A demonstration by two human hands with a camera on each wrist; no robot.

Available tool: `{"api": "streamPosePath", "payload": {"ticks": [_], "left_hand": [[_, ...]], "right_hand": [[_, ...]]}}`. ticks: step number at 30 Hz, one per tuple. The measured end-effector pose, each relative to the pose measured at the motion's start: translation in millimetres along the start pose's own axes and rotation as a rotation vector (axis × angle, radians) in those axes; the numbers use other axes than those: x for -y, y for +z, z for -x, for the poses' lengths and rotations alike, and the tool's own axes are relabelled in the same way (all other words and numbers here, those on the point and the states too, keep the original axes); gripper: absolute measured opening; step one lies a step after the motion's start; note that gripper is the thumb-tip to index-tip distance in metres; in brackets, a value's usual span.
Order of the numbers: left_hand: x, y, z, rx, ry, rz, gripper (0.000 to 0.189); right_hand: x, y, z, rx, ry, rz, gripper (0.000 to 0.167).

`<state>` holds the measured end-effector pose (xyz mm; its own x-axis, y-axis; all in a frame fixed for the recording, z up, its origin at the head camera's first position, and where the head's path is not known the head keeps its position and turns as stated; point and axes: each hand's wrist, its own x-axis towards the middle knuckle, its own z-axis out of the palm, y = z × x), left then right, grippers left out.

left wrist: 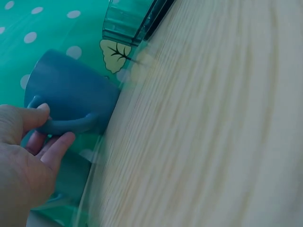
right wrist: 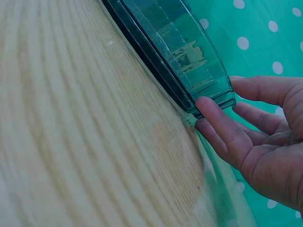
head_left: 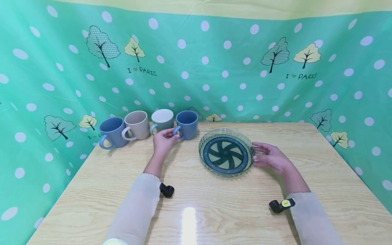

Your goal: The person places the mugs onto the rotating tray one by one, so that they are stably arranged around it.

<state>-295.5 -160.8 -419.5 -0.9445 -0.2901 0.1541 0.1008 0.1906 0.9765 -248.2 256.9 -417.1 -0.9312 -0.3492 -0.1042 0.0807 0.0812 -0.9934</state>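
My left hand (head_left: 163,142) pinches the handle of a blue mug (head_left: 189,126), the rightmost in a row of mugs along the back of the table. In the left wrist view, thumb and fingers meet around that mug's handle (left wrist: 71,125). A round, clear-walled turntable tray (head_left: 225,154) with a dark spoked base lies to the right of the mug. My right hand (head_left: 271,158) holds its right edge. The right wrist view shows a digit at the tray's rim (right wrist: 232,90) and other fingers (right wrist: 222,120) low by its base.
Left of the held mug stand a grey-green mug with a white inside (head_left: 162,119), a pale beige mug (head_left: 136,126) and another blue mug (head_left: 113,132). Behind the wooden table (head_left: 226,207) hangs a green dotted curtain (head_left: 214,75).
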Motion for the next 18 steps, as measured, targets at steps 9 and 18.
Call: {"api": "streamPosePath", "payload": {"ticks": [9,18], "left_hand": [[2.6,2.6,1.0,-0.058,-0.013,0.025,0.027],[4.2,0.7,1.3,-0.035,-0.02,0.047,0.028]], "right_hand": [[-0.9,-0.2,-0.4,-0.003,0.004,-0.001,0.074],[-3.6,-0.3,-1.2,-0.002,-0.003,0.001,0.076]]}}
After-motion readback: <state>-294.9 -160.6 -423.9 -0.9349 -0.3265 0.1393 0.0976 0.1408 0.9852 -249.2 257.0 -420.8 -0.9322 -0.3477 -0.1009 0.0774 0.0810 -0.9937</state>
